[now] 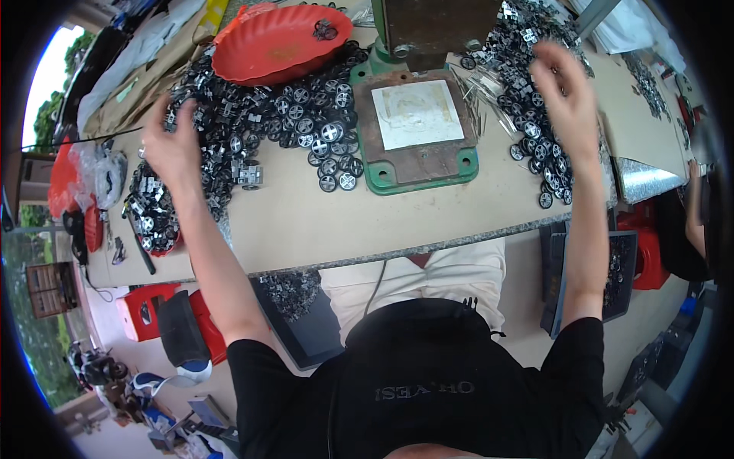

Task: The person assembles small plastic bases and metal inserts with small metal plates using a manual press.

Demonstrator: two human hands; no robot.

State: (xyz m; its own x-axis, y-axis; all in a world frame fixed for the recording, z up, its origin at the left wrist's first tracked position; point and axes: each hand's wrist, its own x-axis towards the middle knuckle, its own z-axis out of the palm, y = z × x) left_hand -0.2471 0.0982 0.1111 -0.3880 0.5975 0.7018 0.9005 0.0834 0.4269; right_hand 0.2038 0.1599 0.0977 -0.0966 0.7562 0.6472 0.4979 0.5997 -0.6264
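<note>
My left hand hovers at the left over a heap of small black and silver parts, thumb and fingers apart with nothing seen between them. My right hand is raised at the right, over another heap of parts; its fingers are curved and slightly blurred, with a gap to the thumb. Small black wheels with silver spokes lie in a pile left of a green-based press. On the press plate sits a stained white pad. Thin metal pins are scattered to its right.
A red scalloped tray holding a few dark parts rests on the far pile. More wheels lie near the table's right front edge. Below the table stand a dark bin of parts, a red stool and dark crates.
</note>
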